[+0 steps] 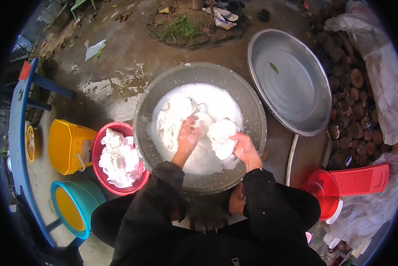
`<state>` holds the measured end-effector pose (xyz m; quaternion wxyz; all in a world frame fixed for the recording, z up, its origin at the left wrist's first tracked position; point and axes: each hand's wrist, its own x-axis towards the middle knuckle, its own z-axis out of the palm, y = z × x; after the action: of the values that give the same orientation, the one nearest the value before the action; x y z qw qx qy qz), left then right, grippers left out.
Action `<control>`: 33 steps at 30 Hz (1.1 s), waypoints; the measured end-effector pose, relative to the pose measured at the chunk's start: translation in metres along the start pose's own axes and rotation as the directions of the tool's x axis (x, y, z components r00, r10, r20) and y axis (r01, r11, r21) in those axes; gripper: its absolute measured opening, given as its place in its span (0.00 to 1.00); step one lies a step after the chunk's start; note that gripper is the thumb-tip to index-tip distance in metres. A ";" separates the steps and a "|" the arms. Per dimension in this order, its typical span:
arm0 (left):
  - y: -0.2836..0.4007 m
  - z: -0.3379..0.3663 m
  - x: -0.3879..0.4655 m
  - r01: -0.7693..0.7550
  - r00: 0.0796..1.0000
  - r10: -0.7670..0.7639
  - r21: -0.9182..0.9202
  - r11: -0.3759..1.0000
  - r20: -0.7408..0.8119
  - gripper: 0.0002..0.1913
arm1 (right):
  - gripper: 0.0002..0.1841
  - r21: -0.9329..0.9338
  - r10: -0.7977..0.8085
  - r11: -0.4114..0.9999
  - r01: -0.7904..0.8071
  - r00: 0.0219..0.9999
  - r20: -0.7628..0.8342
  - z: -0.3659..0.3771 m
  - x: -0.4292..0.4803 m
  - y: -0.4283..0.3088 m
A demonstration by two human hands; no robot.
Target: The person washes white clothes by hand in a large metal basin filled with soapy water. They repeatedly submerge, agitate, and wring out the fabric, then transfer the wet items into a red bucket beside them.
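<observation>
A large grey basin (199, 70) stands before me, with foamy white water in its middle. My right hand (245, 149) grips a bunched white cloth (223, 137), lifted at the right of the suds. Over the middle of the foam is my left hand (188, 135), its fingers bent and somewhat apart beside a white bulge in the suds. I cannot tell whether that bulge is cloth or foam. More wet white cloth (168, 124) lies heaped in the water, left of my left hand.
Against the basin's left side stands a red basin (103, 181) of white cloths. A yellow bucket (64, 146), teal tub (94, 196) and blue bench (19, 133) are further left. A metal basin (285, 79), stacked logs (355, 103), and a red washboard (358, 179) by a red scoop-like vessel (323, 194) are right.
</observation>
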<state>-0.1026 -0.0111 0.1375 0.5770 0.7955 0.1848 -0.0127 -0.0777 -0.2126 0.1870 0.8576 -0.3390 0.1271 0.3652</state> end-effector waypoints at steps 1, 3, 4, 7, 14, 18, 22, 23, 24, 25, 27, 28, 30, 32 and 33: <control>0.012 0.015 -0.005 0.276 0.960 -0.241 -0.337 0.900 0.141 0.19 | 0.29 0.079 -0.022 0.997 0.023 1.000 -0.015 0.005 -0.006 -0.002; 0.005 0.042 -0.005 0.315 0.949 -0.251 -0.504 0.804 0.191 0.20 | 0.28 -0.020 -0.010 1.000 0.009 0.995 -0.097 -0.005 -0.005 0.001; -0.007 0.055 -0.004 0.334 0.942 -0.259 -0.577 0.745 0.212 0.21 | 0.28 -0.064 -0.001 0.998 -0.008 0.991 -0.134 -0.008 -0.003 0.004; -0.032 0.095 -0.031 -0.156 0.988 0.153 -0.167 0.974 -0.029 0.20 | 0.28 0.088 0.165 0.986 -0.141 0.888 -0.429 -0.014 0.001 0.021; -0.062 0.078 -0.011 0.137 0.990 -0.124 -0.233 0.963 0.071 0.14 | 0.19 -0.317 -0.233 0.945 0.077 0.841 -0.489 -0.046 0.039 0.087; 0.002 0.094 -0.062 -0.412 0.911 0.341 0.485 0.771 0.233 0.20 | 0.18 0.062 0.009 0.998 0.016 0.919 -0.393 -0.086 0.039 0.065; -0.097 0.072 0.001 -0.281 0.952 0.290 -0.093 0.955 0.098 0.14 | 0.26 0.112 0.215 0.974 -0.199 0.963 -0.163 -0.049 0.031 0.034; -0.082 0.059 0.006 0.210 0.969 -0.164 -0.267 0.941 0.185 0.10 | 0.28 0.040 0.137 0.990 -0.132 0.904 -0.405 -0.026 0.026 0.019; -0.077 0.058 -0.001 0.157 0.980 -0.123 -0.225 0.962 0.159 0.10 | 0.31 0.104 0.007 0.994 0.033 0.931 -0.366 -0.043 0.025 0.008; -0.077 0.057 -0.010 -0.012 0.988 0.022 -0.067 0.998 0.150 0.10 | 0.34 0.168 -0.126 0.968 0.189 0.936 -0.329 -0.056 0.024 -0.007; -0.084 0.050 -0.033 -0.437 0.899 0.380 0.365 0.822 0.220 0.10 | 0.40 0.261 -0.188 0.886 0.383 0.811 -0.554 -0.067 0.020 -0.025; -0.084 0.044 -0.038 -0.605 0.796 0.475 0.506 0.614 0.376 0.10 | 0.40 0.275 -0.156 0.889 0.366 0.807 -0.570 -0.056 0.019 -0.028; -0.074 0.028 -0.042 -0.837 0.517 0.530 0.528 0.145 0.673 0.10 | 0.28 0.085 -0.106 0.978 0.190 0.806 -0.582 -0.089 0.027 -0.005; -0.106 0.007 -0.038 -0.861 0.505 0.366 0.482 0.160 0.781 0.10 | 0.24 0.118 0.158 0.987 -0.109 0.786 -0.598 -0.119 0.031 0.028; -0.154 0.003 -0.030 -0.778 0.610 0.245 0.513 0.363 0.753 0.10 | 0.27 -0.023 0.198 0.964 -0.264 0.773 -0.603 -0.130 0.030 0.057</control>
<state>-0.1772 0.0186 0.0030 0.1401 0.9355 -0.2949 -0.1353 -0.0935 -0.2556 0.0491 0.7035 -0.4633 0.4105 0.3492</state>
